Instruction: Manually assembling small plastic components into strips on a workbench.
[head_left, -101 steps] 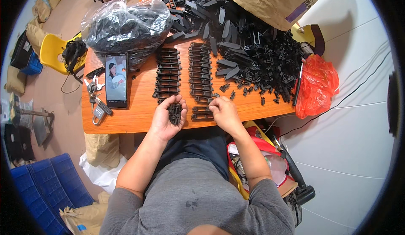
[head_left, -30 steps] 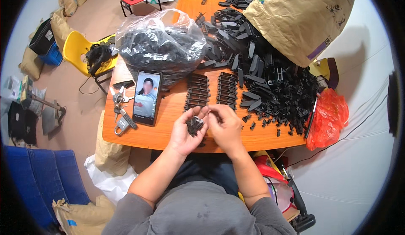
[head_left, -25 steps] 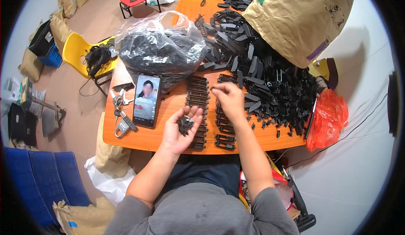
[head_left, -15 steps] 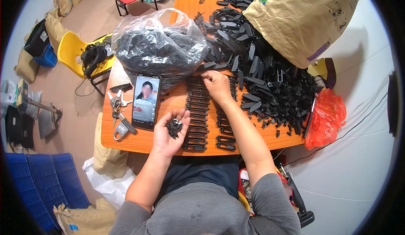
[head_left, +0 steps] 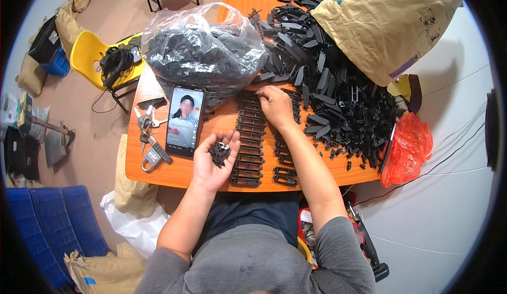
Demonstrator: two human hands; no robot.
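Note:
My left hand (head_left: 214, 162) is palm up over the table's near edge, its fingers curled round a small heap of black plastic pieces (head_left: 219, 154). Two columns of black plastic frames (head_left: 248, 151) lie side by side in front of me, each frame set crosswise. At the far end of the left column, my right hand (head_left: 277, 106) is bent down with thumb and fingertips pinched together. Whatever those fingertips hold is too small to make out. The right forearm hides part of the right column.
A phone (head_left: 185, 119) and keys with a padlock (head_left: 150, 146) lie left. Behind stands a clear bag of black parts (head_left: 206, 56). Loose black parts (head_left: 343, 109) spread on the right, below a brown paper sack (head_left: 391, 24). A red plastic bag (head_left: 406, 151) hangs at the table's right edge.
The whole view has shifted slightly. My right hand stays pinched at the far end of the left column; my left hand still cups the black pieces.

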